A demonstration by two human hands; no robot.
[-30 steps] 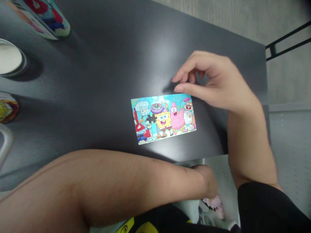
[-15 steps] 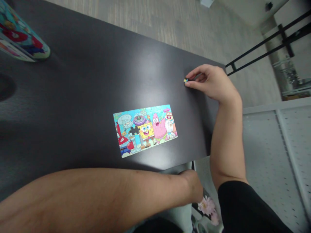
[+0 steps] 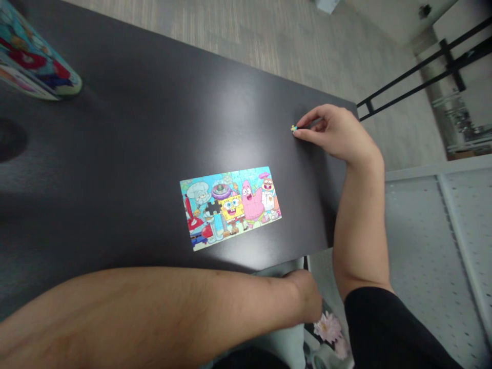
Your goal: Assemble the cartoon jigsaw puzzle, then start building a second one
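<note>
Between the thumb and fingers of my right hand (image 3: 326,128) is a small puzzle piece (image 3: 294,129), held just at or over the tabletop near the right end. Nearer to me on the table lies a cartoon jigsaw puzzle (image 3: 251,200), joined into a rectangle with one dark gap left of its yellow character. My left forearm stretches across the bottom of the view, and my left hand (image 3: 307,297) hangs below the table's near edge. Its fingers are hidden, so I cannot see whether it holds anything.
A colourful printed container (image 3: 38,61) stands at the far left of the dark table (image 3: 134,128). Past the right end are black metal bars (image 3: 403,72) and a white perforated panel (image 3: 423,246). Pink flowers (image 3: 328,328) show below the table near my left hand.
The puzzle piece has turned slightly in my right fingers, which stay in nearly the same place. The left arm and the jigsaw look the same, apart from a tiny shift of the view.
</note>
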